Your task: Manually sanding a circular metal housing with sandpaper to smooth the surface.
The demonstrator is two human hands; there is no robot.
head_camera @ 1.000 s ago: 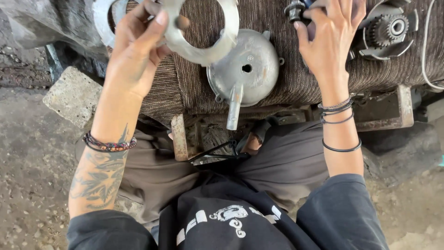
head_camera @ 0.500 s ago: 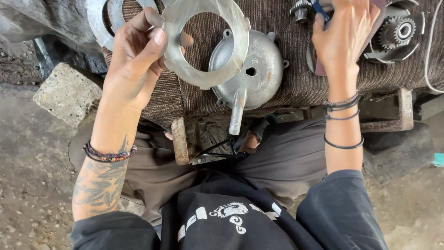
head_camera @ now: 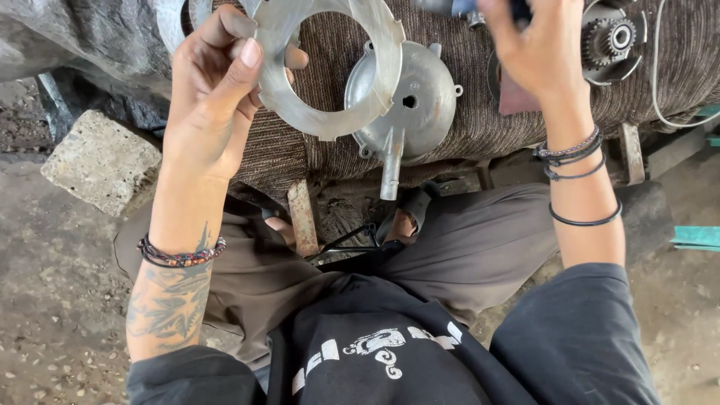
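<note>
1. Landmark: round grey metal cover (head_camera: 409,105) with a stub shaft pointing toward the person, lying on the brown ribbed cloth (head_camera: 480,127).
2. Left hand (head_camera: 214,112), the nearer hand to the ring: thumb and fingers clamped on the near-left edge of a flat metal ring plate (head_camera: 330,67). The ring is lifted, face to the camera, overlapping the cover's left edge.
3. Right hand (head_camera: 536,49), right of the cover and farther back: fingers curled over something dark; blurred, grip cannot be told.
4. Beyond, right of the cover: a toothed gear assembly (head_camera: 611,37). Concrete block (head_camera: 101,161) well left.
</note>
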